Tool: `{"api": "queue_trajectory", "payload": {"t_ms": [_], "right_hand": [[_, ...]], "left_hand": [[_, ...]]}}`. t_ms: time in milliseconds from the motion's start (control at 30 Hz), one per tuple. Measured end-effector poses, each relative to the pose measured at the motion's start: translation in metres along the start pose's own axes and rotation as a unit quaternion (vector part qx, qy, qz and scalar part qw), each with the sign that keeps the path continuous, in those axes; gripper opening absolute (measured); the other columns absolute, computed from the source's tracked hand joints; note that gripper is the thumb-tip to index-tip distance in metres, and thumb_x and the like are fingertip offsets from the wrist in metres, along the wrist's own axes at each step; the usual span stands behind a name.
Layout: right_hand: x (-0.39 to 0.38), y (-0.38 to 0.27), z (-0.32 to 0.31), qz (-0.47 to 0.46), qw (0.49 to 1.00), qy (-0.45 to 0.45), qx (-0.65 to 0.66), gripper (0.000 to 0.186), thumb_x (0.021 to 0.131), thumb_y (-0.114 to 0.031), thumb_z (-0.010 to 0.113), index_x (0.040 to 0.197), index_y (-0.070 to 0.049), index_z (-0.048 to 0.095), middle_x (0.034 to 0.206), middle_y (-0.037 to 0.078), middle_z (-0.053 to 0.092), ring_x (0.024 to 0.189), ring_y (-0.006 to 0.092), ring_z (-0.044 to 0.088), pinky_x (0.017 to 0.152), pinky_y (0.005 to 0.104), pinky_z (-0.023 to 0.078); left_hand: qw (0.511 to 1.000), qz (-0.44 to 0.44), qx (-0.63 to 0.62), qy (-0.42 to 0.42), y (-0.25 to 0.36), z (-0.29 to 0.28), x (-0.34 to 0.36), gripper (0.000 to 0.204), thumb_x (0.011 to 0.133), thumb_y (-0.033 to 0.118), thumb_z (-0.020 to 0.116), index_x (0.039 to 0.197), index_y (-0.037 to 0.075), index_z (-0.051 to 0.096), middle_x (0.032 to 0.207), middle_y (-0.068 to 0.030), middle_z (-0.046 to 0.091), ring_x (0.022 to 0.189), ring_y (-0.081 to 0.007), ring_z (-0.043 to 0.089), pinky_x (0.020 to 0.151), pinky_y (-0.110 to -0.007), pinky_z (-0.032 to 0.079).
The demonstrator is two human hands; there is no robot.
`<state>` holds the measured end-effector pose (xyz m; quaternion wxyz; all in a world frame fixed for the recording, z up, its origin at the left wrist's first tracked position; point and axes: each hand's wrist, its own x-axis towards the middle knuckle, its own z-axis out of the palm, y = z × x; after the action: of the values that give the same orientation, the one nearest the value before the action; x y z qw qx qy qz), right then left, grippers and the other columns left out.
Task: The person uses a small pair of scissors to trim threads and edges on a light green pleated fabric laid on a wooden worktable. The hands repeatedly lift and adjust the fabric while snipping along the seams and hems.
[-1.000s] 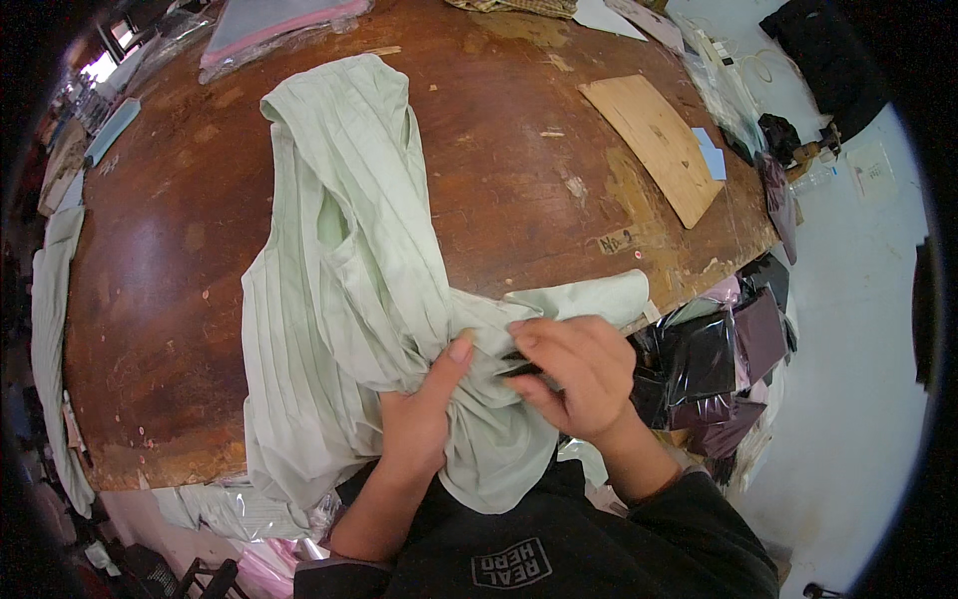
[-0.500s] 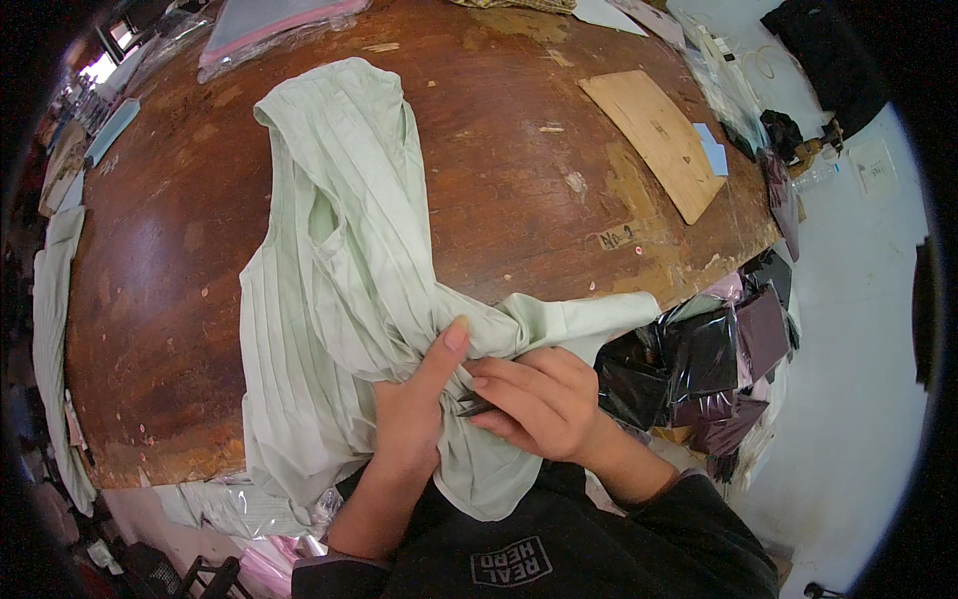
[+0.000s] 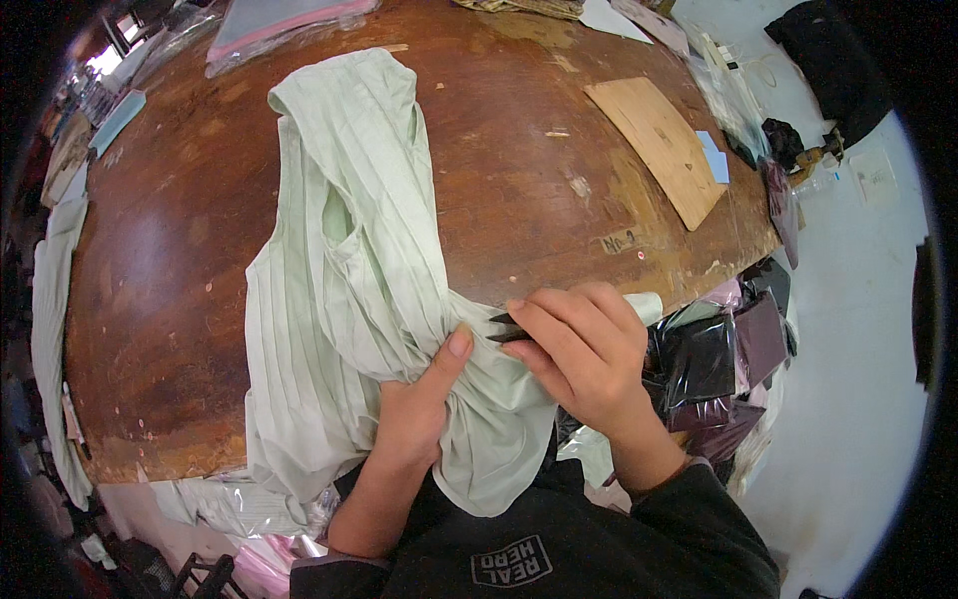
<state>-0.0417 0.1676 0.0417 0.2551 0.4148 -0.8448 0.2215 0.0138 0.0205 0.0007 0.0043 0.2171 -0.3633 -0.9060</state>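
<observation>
A pale green pleated garment lies bunched over the near part of the wooden table, its lower end hanging off toward my body. My left hand is closed on the gathered cloth, thumb on top and the other fingers hidden under the fabric. In my right hand are small dark thread snips, held between thumb and fingers. Their two pointed blades are spread apart and point left, just above the cloth, to the right of my left thumb. Whether the tips touch the fabric I cannot tell.
A thin wooden board lies at the right of the brown table, beside a light blue card. Pink-edged plastic packs are at the far left. Dark plastic-wrapped packages are piled beyond the table's right edge.
My right hand has moved up and right, lifting the snips out of the folds so both blades now show. The left hand keeps its hold on the cloth.
</observation>
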Motion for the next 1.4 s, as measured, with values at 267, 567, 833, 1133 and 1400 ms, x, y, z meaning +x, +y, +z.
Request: {"api": "queue_trajectory", "payload": {"t_ms": [267,567,833,1133,1400], "right_hand": [[-0.001,-0.002,0.000,0.009,0.999,-0.013,0.029,0.034,0.058,-0.014,0.075,0.088,-0.001,0.065,0.083,0.009,0.061,0.068,0.0244,0.054,0.057,0.0315,0.044],[-0.005,0.001,0.007,0.016,0.996,0.000,0.087,0.033,0.057,-0.013,0.075,0.088,-0.004,0.066,0.082,0.006,0.061,0.065,0.0217,0.055,0.055,0.0299,0.043],[-0.004,0.000,0.008,-0.008,0.998,0.007,0.065,0.034,0.056,-0.013,0.075,0.087,-0.004,0.066,0.082,0.005,0.062,0.064,0.0205,0.054,0.053,0.0290,0.043],[-0.006,-0.001,0.005,-0.036,0.999,0.016,0.017,0.031,0.056,-0.014,0.074,0.085,-0.005,0.067,0.080,0.004,0.062,0.063,0.0202,0.053,0.052,0.0286,0.042],[-0.007,0.001,0.004,-0.036,0.999,0.017,0.030,0.031,0.060,-0.014,0.074,0.088,-0.006,0.065,0.082,0.004,0.062,0.062,0.0202,0.054,0.051,0.0281,0.042]], "left_hand": [[1.000,-0.010,0.009,-0.009,-0.001,-0.006,0.000,0.051,0.083,0.004,0.064,0.128,0.000,0.040,0.118,-0.0083,0.051,0.104,-0.0161,0.052,0.090,-0.029,0.042],[1.000,0.001,0.015,-0.016,-0.003,-0.006,0.000,0.047,0.084,0.004,0.063,0.126,0.000,0.041,0.116,-0.0076,0.052,0.102,-0.0149,0.052,0.088,-0.028,0.043],[1.000,-0.014,0.022,0.002,-0.003,-0.006,-0.001,0.044,0.084,0.003,0.062,0.124,0.000,0.044,0.113,-0.0073,0.054,0.100,-0.0151,0.053,0.087,-0.028,0.043],[1.000,-0.006,0.019,-0.006,-0.001,-0.002,-0.003,0.043,0.083,0.000,0.062,0.123,0.000,0.045,0.112,-0.0068,0.055,0.099,-0.0145,0.054,0.087,-0.028,0.044],[1.000,0.018,0.024,-0.005,0.000,0.001,-0.005,0.045,0.083,0.000,0.062,0.124,0.000,0.044,0.113,-0.0070,0.054,0.101,-0.0146,0.053,0.087,-0.028,0.044]]}}
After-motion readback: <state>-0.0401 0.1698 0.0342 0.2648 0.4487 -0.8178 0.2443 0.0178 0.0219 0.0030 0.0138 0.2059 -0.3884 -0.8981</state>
